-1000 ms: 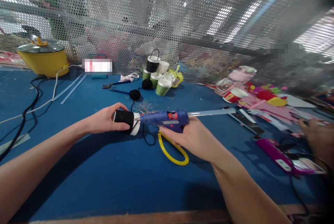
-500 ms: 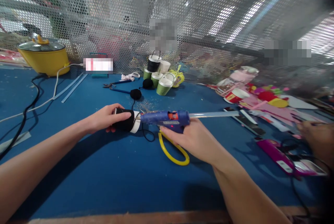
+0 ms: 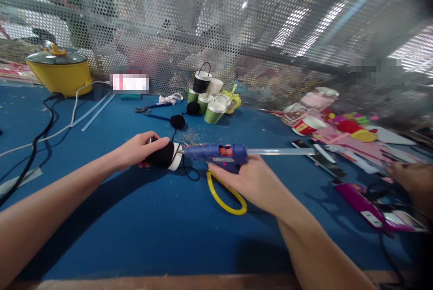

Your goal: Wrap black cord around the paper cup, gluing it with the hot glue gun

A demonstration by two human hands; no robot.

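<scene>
My left hand (image 3: 140, 150) is wrapped over a small paper cup covered in black felt (image 3: 165, 155), held on its side just above the blue table (image 3: 135, 231). My right hand (image 3: 252, 179) grips a blue hot glue gun (image 3: 216, 154) with a clear glue stick (image 3: 280, 151) poking out behind. The gun's nozzle points left and touches the cup's white rim. A thin black cord loops below the cup.
Yellow-handled scissors (image 3: 226, 195) lie under the gun. Finished green and black cups (image 3: 206, 96) and black pompoms (image 3: 177, 121) stand behind, with pliers (image 3: 149, 110). A yellow pot (image 3: 59, 71) and cables sit at back left. Craft scraps, a pink tool (image 3: 365, 202) and another person's hand (image 3: 411, 181) are at right.
My left hand has turned the cup, its fingers now lying over the top. The glue gun has stayed against the rim. The view has shifted slightly.
</scene>
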